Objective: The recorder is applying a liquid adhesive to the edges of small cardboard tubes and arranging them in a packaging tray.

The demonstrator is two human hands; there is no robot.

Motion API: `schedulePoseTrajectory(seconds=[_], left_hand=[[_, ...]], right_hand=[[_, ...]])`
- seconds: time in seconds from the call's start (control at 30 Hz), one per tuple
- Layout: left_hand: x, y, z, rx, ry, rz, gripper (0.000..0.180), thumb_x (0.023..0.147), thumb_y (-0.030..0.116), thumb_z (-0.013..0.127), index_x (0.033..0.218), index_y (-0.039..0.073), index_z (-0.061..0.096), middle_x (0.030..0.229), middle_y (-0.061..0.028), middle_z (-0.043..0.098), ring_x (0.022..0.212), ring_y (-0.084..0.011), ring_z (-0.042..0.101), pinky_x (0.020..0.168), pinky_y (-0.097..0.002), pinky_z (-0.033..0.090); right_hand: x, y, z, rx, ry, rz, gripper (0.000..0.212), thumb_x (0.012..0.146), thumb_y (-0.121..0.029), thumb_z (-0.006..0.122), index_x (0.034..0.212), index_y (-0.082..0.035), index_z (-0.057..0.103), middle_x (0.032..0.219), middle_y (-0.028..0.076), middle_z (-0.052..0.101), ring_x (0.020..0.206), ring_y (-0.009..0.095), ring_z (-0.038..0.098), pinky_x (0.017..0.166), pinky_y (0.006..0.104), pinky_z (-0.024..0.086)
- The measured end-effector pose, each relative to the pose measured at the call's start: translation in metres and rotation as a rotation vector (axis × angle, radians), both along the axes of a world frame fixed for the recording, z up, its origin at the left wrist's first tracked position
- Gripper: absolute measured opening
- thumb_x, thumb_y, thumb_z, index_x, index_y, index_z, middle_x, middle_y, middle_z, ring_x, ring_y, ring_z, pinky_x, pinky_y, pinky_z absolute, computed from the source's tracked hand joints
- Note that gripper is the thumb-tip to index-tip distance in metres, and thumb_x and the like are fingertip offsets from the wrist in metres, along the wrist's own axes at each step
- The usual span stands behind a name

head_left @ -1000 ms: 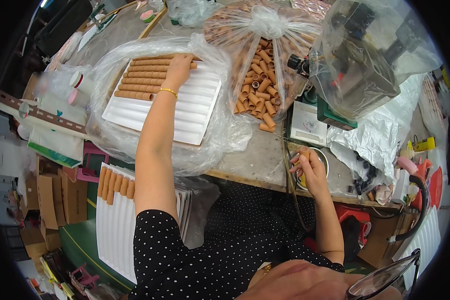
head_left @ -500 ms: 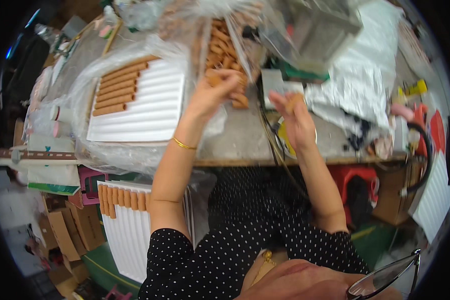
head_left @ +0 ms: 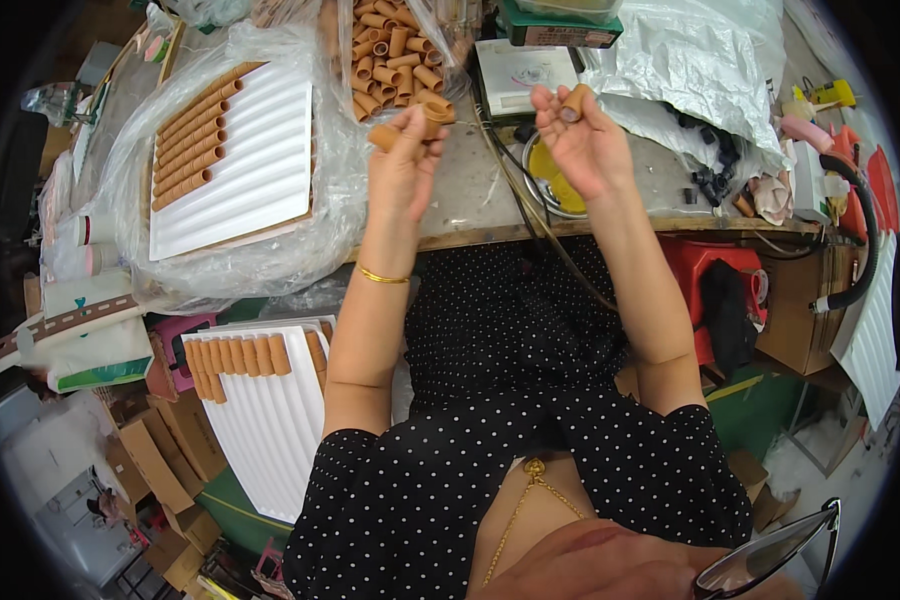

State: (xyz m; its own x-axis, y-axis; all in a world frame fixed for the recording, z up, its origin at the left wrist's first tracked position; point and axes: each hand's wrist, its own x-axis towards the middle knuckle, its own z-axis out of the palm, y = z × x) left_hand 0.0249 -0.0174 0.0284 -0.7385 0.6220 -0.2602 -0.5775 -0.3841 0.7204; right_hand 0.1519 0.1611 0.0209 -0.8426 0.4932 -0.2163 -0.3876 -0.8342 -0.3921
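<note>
My left hand [head_left: 408,150] is raised over the bench edge and grips several short tan cardboard tubes [head_left: 422,112]. My right hand [head_left: 582,135] is held up beside it, pinching one tan tube [head_left: 573,101] at the fingertips. Just beyond the hands lies a clear plastic bag heaped with loose tan tubes [head_left: 390,50]. To the left, inside another clear bag, a white ribbed tray [head_left: 245,165] carries a row of long tan tubes [head_left: 195,135] along its far edge.
A second white ribbed tray [head_left: 270,420] with tan tubes [head_left: 240,355] leans below the bench at my left knee. A small scale [head_left: 525,70], a yellow-filled dish [head_left: 555,185], cables, crumpled plastic sheeting [head_left: 700,70] and cardboard boxes [head_left: 160,460] surround the work spot.
My left hand left the ribbed tray, reached into the tube bag and came up holding tubes. My right hand rose from the yellow dish with one tube. The view shifted left.
</note>
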Motion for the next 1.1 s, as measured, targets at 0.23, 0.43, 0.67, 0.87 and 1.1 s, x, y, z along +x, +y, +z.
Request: schedulePoseTrajectory(seconds=[0.23, 0.43, 0.67, 0.87, 1.1], left_hand=[[-0.001, 0.000, -0.005, -0.342, 0.212, -0.088, 0.019, 0.083, 0.020, 0.063, 0.088, 0.002, 0.059, 0.070, -0.0032, 0.058, 0.054, -0.0119, 0.050, 0.047, -0.0222, 0.038], [0.019, 0.054, 0.021, -1.014, 1.674, -0.425, 0.020, 0.073, 0.024, 0.064, 0.072, 0.005, 0.062, 0.068, -0.0110, 0.064, 0.066, -0.0250, 0.062, 0.057, -0.0356, 0.047], [0.015, 0.087, 0.010, -0.901, 2.139, -0.607, 0.019, 0.076, 0.026, 0.060, 0.074, 0.008, 0.064, 0.066, -0.0105, 0.064, 0.063, -0.0276, 0.063, 0.054, -0.0388, 0.048], [0.022, 0.088, -0.007, -0.846, 2.211, -0.521, 0.025, 0.079, 0.031, 0.058, 0.067, 0.010, 0.059, 0.060, -0.0091, 0.061, 0.059, -0.0244, 0.062, 0.049, -0.0348, 0.047], [0.015, 0.074, 0.006, -0.790, 2.193, -0.353, 0.019, 0.076, 0.026, 0.064, 0.074, 0.007, 0.062, 0.062, -0.0073, 0.061, 0.057, -0.0227, 0.061, 0.050, -0.0321, 0.047]], right_hand=[[0.017, 0.005, 0.010, -0.002, -0.105, 0.005, 0.028, 0.093, -0.028, 0.042, 0.093, -0.001, 0.050, 0.109, 0.017, 0.054, 0.097, 0.025, 0.054, 0.082, 0.0337, 0.044], [0.031, 0.015, 0.001, 0.050, -0.034, 0.011, 0.029, 0.092, -0.030, 0.046, 0.097, -0.002, 0.053, 0.100, 0.011, 0.056, 0.090, 0.021, 0.054, 0.077, 0.0319, 0.043], [0.054, 0.021, -0.002, 0.012, -0.021, -0.029, 0.030, 0.092, -0.032, 0.045, 0.099, -0.003, 0.054, 0.098, 0.010, 0.057, 0.089, 0.020, 0.054, 0.075, 0.0307, 0.043], [0.061, 0.022, -0.008, -0.003, -0.072, -0.069, 0.032, 0.092, -0.032, 0.045, 0.101, -0.003, 0.054, 0.098, 0.010, 0.058, 0.089, 0.020, 0.055, 0.075, 0.0302, 0.043], [0.063, 0.019, -0.012, 0.015, -0.096, -0.072, 0.033, 0.092, -0.033, 0.046, 0.104, -0.004, 0.054, 0.100, 0.008, 0.058, 0.089, 0.018, 0.055, 0.075, 0.0293, 0.043]])
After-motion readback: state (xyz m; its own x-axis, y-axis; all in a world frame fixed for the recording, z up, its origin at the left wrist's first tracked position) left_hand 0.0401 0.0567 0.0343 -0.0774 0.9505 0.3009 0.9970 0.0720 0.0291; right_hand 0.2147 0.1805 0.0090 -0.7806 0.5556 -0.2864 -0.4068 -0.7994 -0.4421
